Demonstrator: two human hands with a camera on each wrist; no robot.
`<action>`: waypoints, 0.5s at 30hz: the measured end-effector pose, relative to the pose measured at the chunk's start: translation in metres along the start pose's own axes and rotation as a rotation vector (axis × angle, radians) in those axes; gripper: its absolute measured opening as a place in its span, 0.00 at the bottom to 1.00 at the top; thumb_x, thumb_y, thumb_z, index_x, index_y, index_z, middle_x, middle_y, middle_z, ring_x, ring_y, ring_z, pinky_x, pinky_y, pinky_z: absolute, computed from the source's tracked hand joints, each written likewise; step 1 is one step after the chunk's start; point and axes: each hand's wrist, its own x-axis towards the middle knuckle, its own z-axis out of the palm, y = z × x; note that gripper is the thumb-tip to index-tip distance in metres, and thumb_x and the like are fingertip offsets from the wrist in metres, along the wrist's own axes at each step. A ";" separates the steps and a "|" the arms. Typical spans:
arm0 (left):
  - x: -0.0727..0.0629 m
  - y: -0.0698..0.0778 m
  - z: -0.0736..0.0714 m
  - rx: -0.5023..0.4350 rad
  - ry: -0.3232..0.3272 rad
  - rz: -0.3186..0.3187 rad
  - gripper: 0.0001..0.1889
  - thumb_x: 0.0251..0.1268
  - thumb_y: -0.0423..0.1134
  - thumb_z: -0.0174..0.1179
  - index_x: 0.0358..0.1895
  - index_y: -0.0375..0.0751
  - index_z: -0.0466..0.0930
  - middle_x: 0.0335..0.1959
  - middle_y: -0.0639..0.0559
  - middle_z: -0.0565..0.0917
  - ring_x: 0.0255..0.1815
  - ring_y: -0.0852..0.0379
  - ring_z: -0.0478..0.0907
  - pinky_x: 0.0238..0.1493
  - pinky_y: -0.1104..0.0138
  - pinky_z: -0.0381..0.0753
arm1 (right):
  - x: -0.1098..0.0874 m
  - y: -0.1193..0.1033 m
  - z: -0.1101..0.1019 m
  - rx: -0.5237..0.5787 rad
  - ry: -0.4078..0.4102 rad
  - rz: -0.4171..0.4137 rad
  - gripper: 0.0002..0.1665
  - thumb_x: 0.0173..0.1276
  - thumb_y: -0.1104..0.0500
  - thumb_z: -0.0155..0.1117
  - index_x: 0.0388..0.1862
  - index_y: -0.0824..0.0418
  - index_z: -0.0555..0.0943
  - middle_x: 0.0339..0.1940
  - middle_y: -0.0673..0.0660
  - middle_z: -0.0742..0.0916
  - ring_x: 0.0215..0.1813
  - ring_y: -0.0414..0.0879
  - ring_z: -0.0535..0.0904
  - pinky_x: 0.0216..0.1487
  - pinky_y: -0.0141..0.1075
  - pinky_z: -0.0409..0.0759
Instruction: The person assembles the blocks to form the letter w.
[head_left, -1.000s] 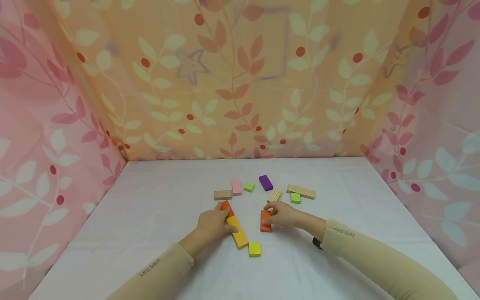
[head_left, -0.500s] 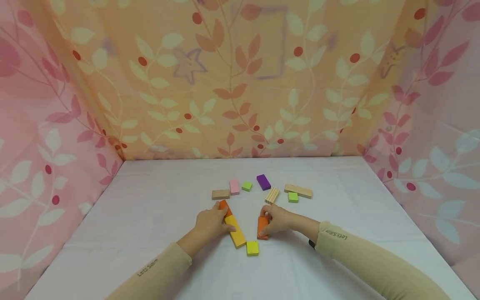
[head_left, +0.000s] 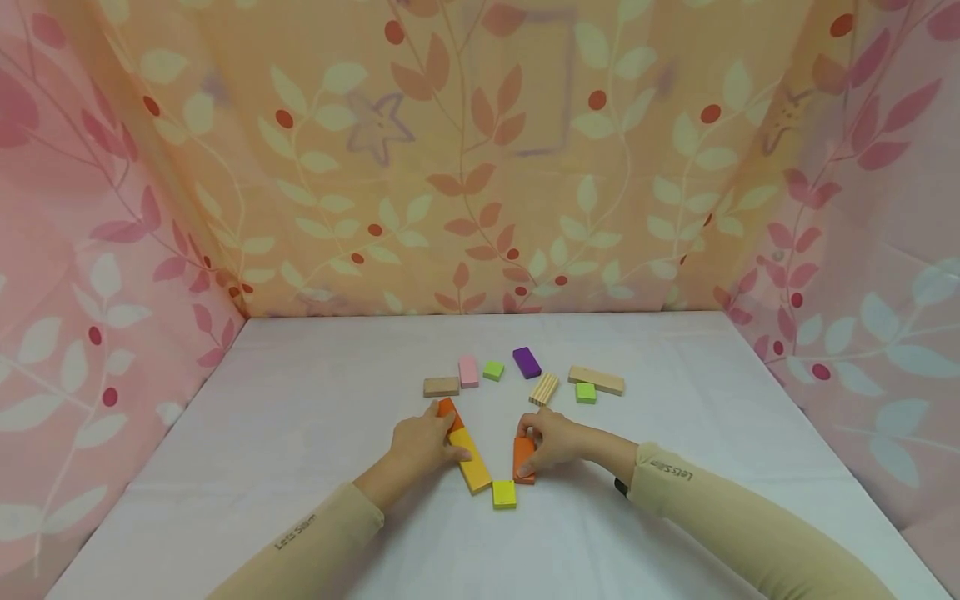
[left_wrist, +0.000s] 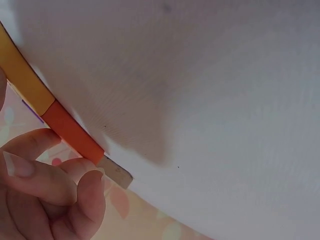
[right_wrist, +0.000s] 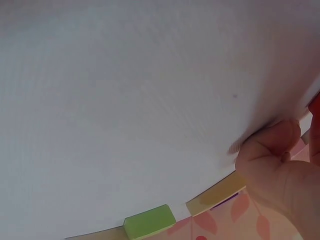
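Note:
In the head view, my left hand [head_left: 422, 446] lies over an orange block [head_left: 451, 413] and a longer yellow block [head_left: 472, 463], set end to end in a slanting line. Its fingers are at the orange one and its thumb touches the yellow one; the left wrist view shows these fingers bent against the orange block [left_wrist: 75, 131]. My right hand [head_left: 553, 438] pinches a second orange block [head_left: 523, 454], fingers at the far end and thumb at the near end. A lime-yellow square block [head_left: 504, 495] lies between the near ends of the yellow block and the right orange block.
Behind the hands lie a brown block [head_left: 441, 387], a pink block [head_left: 468, 372], a purple block [head_left: 527, 362], a striped wooden block [head_left: 544, 389], a long plain wooden block [head_left: 596, 380] and two green blocks, one left [head_left: 493, 370], one right [head_left: 586, 393]. Patterned cloth walls surround the white table [head_left: 300, 367].
My right hand has drawn its orange block nearer to me, close to the lime-yellow square block. The left hand stays at its two blocks. The head view has shifted slightly.

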 end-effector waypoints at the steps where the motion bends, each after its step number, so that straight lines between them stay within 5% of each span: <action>1: 0.000 0.000 0.000 0.002 0.000 0.000 0.42 0.51 0.66 0.66 0.66 0.42 0.74 0.68 0.36 0.69 0.19 0.52 0.69 0.23 0.68 0.68 | 0.000 0.000 0.000 -0.006 -0.003 -0.002 0.24 0.49 0.52 0.82 0.39 0.53 0.76 0.35 0.56 0.72 0.39 0.49 0.67 0.36 0.38 0.64; 15: -0.002 0.001 -0.002 -0.034 0.004 0.000 0.42 0.50 0.64 0.67 0.66 0.40 0.74 0.68 0.34 0.69 0.24 0.50 0.73 0.28 0.66 0.72 | 0.001 -0.002 -0.002 -0.018 -0.027 0.016 0.23 0.49 0.52 0.81 0.38 0.53 0.77 0.34 0.56 0.71 0.39 0.49 0.66 0.34 0.37 0.62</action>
